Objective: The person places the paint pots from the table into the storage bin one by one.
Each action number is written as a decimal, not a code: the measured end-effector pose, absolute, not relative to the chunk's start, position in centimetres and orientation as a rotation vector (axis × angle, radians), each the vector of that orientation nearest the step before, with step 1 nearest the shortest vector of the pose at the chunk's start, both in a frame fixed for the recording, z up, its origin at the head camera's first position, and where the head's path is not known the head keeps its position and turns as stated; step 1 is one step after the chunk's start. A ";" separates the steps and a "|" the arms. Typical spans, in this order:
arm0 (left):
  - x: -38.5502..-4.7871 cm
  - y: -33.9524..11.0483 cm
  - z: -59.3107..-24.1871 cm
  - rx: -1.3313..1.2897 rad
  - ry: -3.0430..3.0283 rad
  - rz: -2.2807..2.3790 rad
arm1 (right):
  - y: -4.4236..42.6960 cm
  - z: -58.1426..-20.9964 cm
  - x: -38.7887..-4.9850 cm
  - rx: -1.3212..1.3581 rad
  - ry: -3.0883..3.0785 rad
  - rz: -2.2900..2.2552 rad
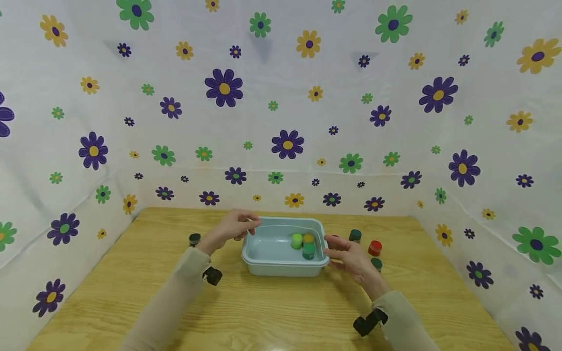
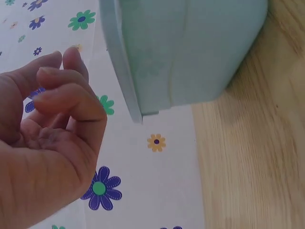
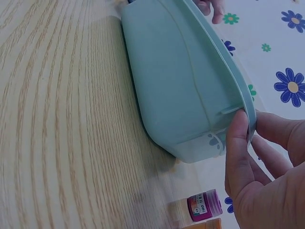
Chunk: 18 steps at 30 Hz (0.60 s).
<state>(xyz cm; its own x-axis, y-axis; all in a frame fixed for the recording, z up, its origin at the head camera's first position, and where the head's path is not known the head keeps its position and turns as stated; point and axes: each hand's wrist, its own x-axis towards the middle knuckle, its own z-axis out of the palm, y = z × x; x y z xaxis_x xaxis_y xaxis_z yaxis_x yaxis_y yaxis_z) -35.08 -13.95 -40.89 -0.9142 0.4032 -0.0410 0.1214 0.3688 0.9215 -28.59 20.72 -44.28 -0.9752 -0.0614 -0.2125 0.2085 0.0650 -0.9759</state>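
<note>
A pale blue-green tub (image 1: pixel 281 269) stands on the table, holding a light green jar (image 1: pixel 296 240), an orange-topped jar (image 1: pixel 309 239) and a dark green jar (image 1: pixel 309 251). The right hand (image 3: pixel 271 171) pinches the tub's rim (image 3: pixel 245 98) at its right end, thumb and fingers on either side. Beside the tub's left end, the left hand (image 2: pixel 57 129) has its fingers bent loosely with nothing between them; in the left wrist view a gap separates it from the tub wall (image 2: pixel 162 57).
Right of the tub stand a red jar (image 1: pixel 375 248), dark green-lidded jars (image 1: pixel 355 235) and a purple-lidded jar (image 3: pixel 205 205), with an orange one (image 3: pixel 209 224) beside it. A black-lidded jar (image 1: pixel 194 239) is left of the left hand. Flowered cloth (image 1: pixel 281 190) surrounds the table.
</note>
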 end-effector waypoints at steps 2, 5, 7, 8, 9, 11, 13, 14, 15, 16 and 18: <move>-35.0 -14.6 -41.0 0.451 2.359 1.569 | 20.7 -44.3 -28.5 0.143 2.138 -2.016; -34.9 -15.8 -41.1 0.452 2.339 1.567 | 20.7 -44.3 -28.4 0.145 2.137 -2.019; -34.9 -16.7 -41.1 0.454 2.330 1.559 | 20.8 -44.2 -28.4 0.142 2.137 -2.015; -34.9 -17.1 -41.0 0.455 2.329 1.556 | 20.8 -44.2 -28.4 0.150 2.135 -2.020; -34.9 -17.6 -41.0 0.461 2.328 1.549 | 20.8 -44.2 -28.3 0.150 2.134 -2.021; -34.8 -18.6 -41.0 0.479 2.325 1.530 | 20.8 -44.2 -28.4 0.144 2.133 -2.020; -34.7 -19.7 -41.1 0.501 2.312 1.518 | 20.8 -44.2 -28.4 0.155 2.129 -2.029; -34.7 -20.2 -41.3 0.504 2.308 1.511 | 20.8 -44.2 -28.4 0.160 2.126 -2.033; -34.6 -20.7 -41.4 0.516 2.308 1.496 | 20.8 -44.2 -28.4 0.151 2.124 -2.030; -34.5 -21.2 -41.6 0.533 2.310 1.479 | 20.8 -44.3 -28.5 0.151 2.121 -2.033; -34.4 -22.1 -41.8 0.574 2.316 1.444 | 20.8 -44.2 -28.5 0.153 2.114 -2.036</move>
<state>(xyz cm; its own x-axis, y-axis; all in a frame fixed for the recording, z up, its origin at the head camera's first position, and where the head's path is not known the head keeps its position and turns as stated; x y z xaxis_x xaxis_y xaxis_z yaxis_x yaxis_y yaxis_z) -34.40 -22.14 -41.77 -0.8566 0.5098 -0.0801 0.1524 0.3982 0.9046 -28.47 20.80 -44.18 -0.9742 -0.0657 -0.2161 0.2135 0.0444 -0.9759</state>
